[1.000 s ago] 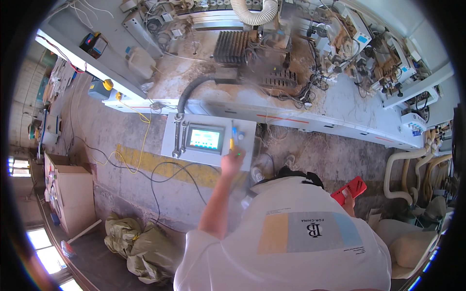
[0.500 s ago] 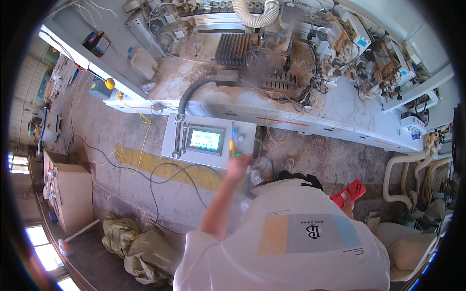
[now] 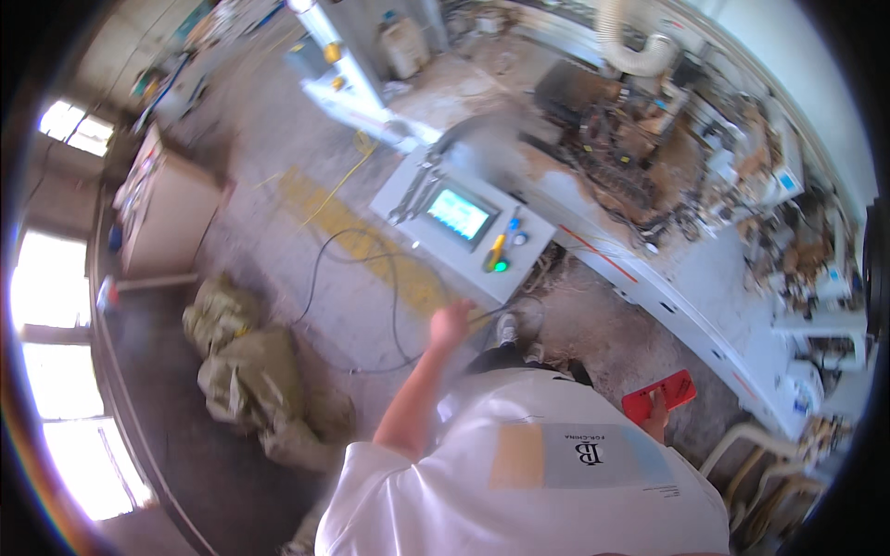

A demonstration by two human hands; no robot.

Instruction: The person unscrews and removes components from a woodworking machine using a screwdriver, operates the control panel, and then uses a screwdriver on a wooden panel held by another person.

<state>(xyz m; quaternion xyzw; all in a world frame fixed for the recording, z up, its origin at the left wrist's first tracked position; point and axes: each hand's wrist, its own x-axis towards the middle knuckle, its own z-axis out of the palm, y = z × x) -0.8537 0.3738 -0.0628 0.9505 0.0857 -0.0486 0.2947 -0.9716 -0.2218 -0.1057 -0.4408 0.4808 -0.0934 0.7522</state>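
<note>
My left hand (image 3: 451,324) is off the near edge of a grey control box (image 3: 471,262), with one finger seeming to stretch out and nothing visible in it; motion blurs it slightly. On the box are a lit touchscreen (image 3: 457,214), a yellow-handled screwdriver (image 3: 494,253), a glowing green button (image 3: 502,267) and a blue knob (image 3: 514,223). Wrenches (image 3: 408,196) lie along the left side of the screen. Down on the right, my right hand (image 3: 657,417) grips a red phone (image 3: 669,393), its back turned up.
A dusty machine (image 3: 603,139) with tangled wiring stretches across the far side. Black cable (image 3: 395,289) loops over the floor by a yellow stripe (image 3: 326,227). Olive sacks (image 3: 255,375) slump at left, near a cardboard box (image 3: 176,218). Pale hoses (image 3: 751,440) stand at lower right.
My left hand has drawn back from the green button area of the control box. The view has turned, tilting the box and machine. The red phone stays in my right hand.
</note>
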